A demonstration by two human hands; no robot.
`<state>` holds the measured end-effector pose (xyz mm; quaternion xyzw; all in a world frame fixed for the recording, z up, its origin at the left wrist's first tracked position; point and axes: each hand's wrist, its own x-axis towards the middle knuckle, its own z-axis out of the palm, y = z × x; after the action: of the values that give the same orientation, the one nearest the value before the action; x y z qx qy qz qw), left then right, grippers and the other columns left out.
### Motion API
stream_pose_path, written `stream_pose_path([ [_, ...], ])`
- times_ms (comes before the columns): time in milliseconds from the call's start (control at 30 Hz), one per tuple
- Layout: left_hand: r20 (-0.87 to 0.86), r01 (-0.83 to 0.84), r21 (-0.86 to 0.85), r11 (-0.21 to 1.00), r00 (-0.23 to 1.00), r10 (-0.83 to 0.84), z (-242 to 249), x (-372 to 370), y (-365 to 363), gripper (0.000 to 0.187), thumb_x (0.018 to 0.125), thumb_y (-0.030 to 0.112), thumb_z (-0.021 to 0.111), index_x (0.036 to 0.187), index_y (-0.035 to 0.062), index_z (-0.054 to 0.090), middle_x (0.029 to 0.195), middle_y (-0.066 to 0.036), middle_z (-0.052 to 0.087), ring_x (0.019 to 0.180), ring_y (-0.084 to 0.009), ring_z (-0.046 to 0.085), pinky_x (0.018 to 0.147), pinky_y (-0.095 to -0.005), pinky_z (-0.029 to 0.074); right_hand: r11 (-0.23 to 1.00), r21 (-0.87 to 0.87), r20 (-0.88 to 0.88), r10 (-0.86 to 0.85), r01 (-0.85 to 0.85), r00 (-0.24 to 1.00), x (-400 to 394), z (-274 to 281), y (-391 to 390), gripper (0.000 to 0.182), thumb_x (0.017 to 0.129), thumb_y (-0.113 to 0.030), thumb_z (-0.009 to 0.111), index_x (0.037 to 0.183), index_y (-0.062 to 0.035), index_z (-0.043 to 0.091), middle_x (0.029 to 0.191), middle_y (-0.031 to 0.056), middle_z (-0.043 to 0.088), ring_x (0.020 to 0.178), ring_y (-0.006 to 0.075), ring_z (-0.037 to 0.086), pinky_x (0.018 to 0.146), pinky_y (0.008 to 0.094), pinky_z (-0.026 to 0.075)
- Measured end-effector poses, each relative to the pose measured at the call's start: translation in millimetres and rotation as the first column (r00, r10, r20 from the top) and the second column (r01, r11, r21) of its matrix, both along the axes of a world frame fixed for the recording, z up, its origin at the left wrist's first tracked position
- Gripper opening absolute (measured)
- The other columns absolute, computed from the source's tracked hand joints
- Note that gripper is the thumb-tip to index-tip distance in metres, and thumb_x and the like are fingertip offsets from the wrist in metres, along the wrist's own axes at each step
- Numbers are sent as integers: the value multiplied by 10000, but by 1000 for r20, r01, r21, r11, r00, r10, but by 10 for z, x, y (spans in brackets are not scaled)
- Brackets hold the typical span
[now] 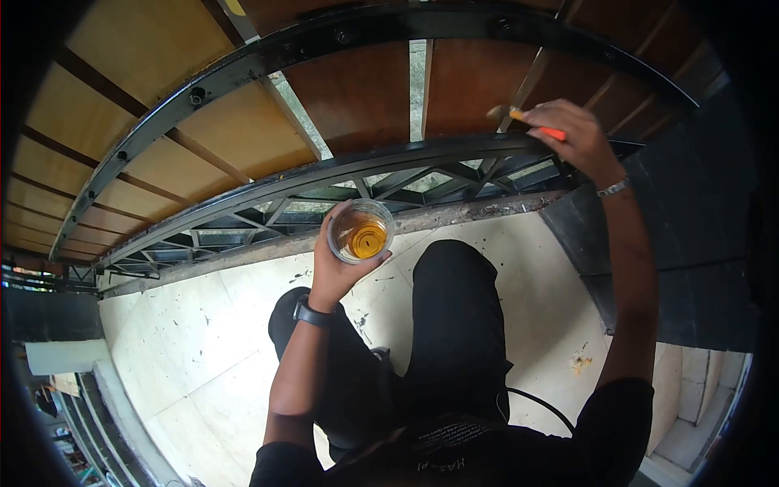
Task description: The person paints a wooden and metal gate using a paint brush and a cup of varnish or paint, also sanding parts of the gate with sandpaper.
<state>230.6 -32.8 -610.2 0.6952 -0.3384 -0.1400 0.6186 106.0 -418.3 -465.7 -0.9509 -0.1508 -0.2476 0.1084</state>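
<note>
My left hand [334,264] is wrapped round a clear plastic cup [360,231] with amber liquid in it, held above my knees. In my right hand [572,136] is a paintbrush [553,132] with an orange-red handle, gripped between the fingers. Its bristles point left and lie over a reddish-brown wooden panel [466,81]; whether they touch it I cannot tell. Panels farther left, such as the yellowish one [243,130], are lighter in colour.
A curved black metal frame [324,172] with lattice work runs across the panels. Below are pale floor tiles [195,325] with dark spots and an orange-brown stain [580,361]. Dark sheets [690,219] stand at the right. A black cable [544,402] curves beside my leg.
</note>
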Motion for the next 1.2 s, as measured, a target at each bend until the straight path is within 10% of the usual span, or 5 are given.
stream_pose_path([
  [467,19,-25,11,1000,1000,25,-20,-12,23,912,640,144,904,1397,54,403,1241,-118,582,1167,-221,583,1013,-364,477,995,-92,77,38,-31,996,-53,-194,63,279,734,-78,793,987,-64,675,1004,52,714,942,262,675,821,356,580],
  [667,19,-30,47,998,999,29,-56,6,56,918,638,148,905,1399,54,400,1260,-120,570,1172,-227,580,1016,-377,481,950,-309,482,126,34,867,-272,311,114,317,727,-49,793,1013,-79,660,1089,63,691,993,244,662,880,393,588],
  [1033,-34,-40,76,996,999,43,-146,17,120,917,642,134,891,1404,45,388,1247,-120,566,1172,-240,571,1007,-386,472,986,-139,193,115,-89,975,-352,-882,179,178,772,-81,715,947,-91,686,1120,65,681,1031,232,651,913,369,563],
  [1200,-45,-38,94,995,998,43,-156,15,92,918,630,136,899,1391,38,396,1280,-123,549,1189,-234,560,1013,-391,478,951,-308,289,89,5,953,-276,-338,-126,232,771,-86,730,998,-95,681,1121,52,691,1045,238,652,915,373,564],
])
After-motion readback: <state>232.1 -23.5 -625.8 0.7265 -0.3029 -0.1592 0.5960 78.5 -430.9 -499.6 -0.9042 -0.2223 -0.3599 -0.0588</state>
